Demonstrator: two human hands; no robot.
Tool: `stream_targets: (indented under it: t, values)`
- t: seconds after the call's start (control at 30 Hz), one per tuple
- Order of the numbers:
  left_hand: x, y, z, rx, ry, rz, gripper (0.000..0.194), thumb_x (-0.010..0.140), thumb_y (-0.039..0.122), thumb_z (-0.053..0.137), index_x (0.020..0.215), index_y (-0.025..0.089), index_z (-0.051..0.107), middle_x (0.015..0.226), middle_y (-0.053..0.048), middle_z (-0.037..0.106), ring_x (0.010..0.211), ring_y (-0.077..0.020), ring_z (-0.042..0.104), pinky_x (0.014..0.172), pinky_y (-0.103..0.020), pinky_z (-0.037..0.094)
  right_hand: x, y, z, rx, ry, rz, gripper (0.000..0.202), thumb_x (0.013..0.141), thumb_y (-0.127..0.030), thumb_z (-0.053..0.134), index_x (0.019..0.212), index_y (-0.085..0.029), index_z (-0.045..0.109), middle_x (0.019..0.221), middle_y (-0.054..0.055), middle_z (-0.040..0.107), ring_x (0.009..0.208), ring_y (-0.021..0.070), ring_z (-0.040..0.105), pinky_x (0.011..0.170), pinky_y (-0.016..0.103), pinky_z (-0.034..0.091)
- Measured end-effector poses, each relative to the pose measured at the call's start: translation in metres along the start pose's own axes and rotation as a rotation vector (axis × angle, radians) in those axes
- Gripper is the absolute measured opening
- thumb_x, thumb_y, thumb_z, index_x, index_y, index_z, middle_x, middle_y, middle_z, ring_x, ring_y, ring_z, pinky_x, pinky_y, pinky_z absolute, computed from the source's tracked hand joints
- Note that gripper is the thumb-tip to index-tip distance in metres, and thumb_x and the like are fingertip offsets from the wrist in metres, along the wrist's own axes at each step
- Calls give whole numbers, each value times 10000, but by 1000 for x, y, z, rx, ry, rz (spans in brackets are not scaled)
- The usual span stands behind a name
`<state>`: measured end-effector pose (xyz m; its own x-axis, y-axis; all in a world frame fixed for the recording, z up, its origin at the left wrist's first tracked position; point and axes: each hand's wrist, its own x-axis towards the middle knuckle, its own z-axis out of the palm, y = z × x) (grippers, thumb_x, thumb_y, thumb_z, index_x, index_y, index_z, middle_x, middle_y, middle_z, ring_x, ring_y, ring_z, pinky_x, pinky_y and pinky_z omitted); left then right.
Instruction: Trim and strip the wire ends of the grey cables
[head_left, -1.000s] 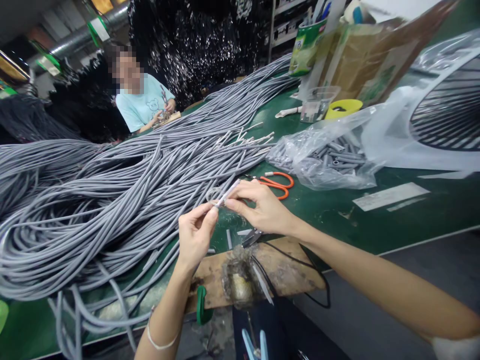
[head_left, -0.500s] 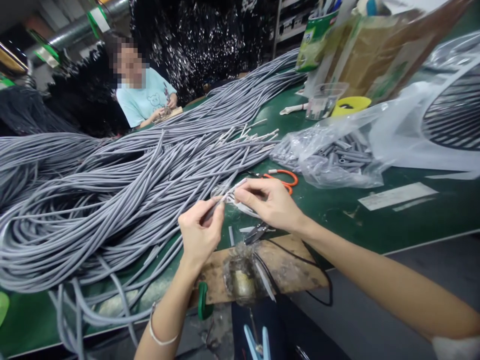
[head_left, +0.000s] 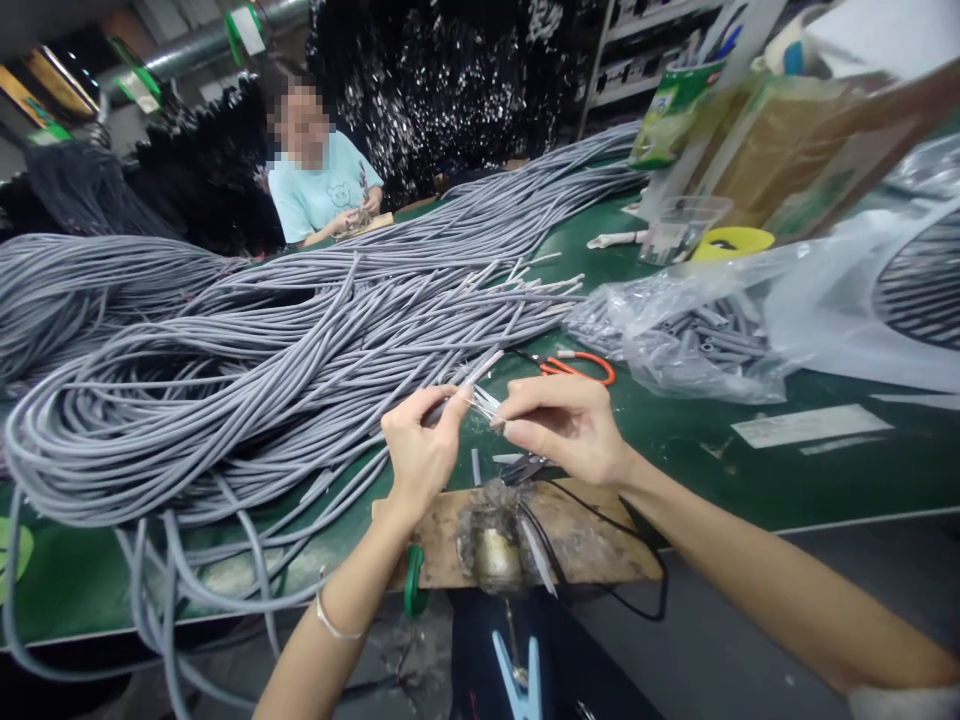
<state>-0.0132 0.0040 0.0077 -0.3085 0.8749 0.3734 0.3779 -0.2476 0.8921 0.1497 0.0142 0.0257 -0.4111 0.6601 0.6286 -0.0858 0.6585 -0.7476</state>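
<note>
My left hand is closed in a pinch on a grey cable near its end; the whitish cable end sticks up past the fingertips. Just to the right, my right hand pinches thin pale strands that run between the two hands. Its fingertips partly hide what they hold. Below the hands, a small crusted metal pot sits on a wooden board. Dark-jawed cutters lie behind the pot. Orange-handled scissors rest on the table beyond my right hand.
Long grey cables cover the table's left and middle. On the right stand a plastic bag of short grey tubes, a clear cup and a fan. A green clamp grips the board. Across the table sits a person.
My hands have moved slightly apart, and thin strands now show between them. The right hand has turned and shifted lower against the left. The whole view has shifted somewhat.
</note>
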Motion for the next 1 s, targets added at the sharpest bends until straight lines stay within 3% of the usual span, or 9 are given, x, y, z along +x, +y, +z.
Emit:
stream_targets:
  t: [0.13,0.2,0.3,0.4,0.5,0.6,0.7,0.87,1.0]
  values:
    - [24,-17,-16,-104,225,-167,313,722,257,595,438,151,518,411,64,336,437,-67,302,464,-202,260,2,-22,2,81,37,-153,430,826,-525,527,552,-206,617,395,-20,432,391,87,329,447,268,293]
    - [29,-21,-17,-134,210,-148,314,724,286,587,451,149,515,429,64,336,441,-67,307,461,-200,260,9,-20,9,-19,113,-111,364,786,-511,592,596,-201,613,436,-27,453,394,80,324,429,252,281]
    - [25,-21,-12,-170,132,-101,307,739,336,576,503,139,567,468,47,404,470,-80,378,488,-205,317,23,2,25,-243,299,127,313,664,-450,719,736,-182,574,516,-60,425,434,73,349,422,212,300]
    - [17,-18,-6,-237,110,-93,298,755,343,570,545,132,593,507,28,469,508,-89,434,530,-210,363,33,26,38,-393,251,232,533,532,-378,795,964,-168,564,716,-20,528,628,129,518,568,243,440]
    - [11,-14,-5,-254,71,-97,317,757,341,581,520,131,570,499,21,499,497,-88,437,515,-208,368,32,38,43,-342,142,283,584,532,-324,789,1045,-164,561,867,30,599,778,175,585,643,275,482]
    - [6,-10,-3,-259,47,-114,288,761,344,581,575,126,605,509,19,520,474,-87,446,459,-195,373,27,40,43,-120,66,310,342,654,-294,705,949,-153,602,786,17,635,669,139,604,591,237,485]
    - [3,-7,1,-280,33,-161,278,750,380,596,645,126,633,536,9,560,447,-97,488,389,-187,384,23,40,40,-13,77,329,225,699,-295,662,866,-147,628,743,16,652,548,113,587,506,212,465]
    - [-1,-4,6,-277,19,-172,297,747,418,604,635,143,606,492,20,561,372,-94,499,362,-188,416,22,39,35,-8,125,303,194,710,-317,654,805,-148,657,736,34,672,597,143,607,519,229,477]
    - [-4,-2,8,-271,-14,-202,299,750,437,602,649,156,574,489,22,570,367,-108,533,367,-194,438,21,35,31,-191,148,210,162,762,-237,585,636,-143,623,589,13,613,522,111,531,495,212,402]
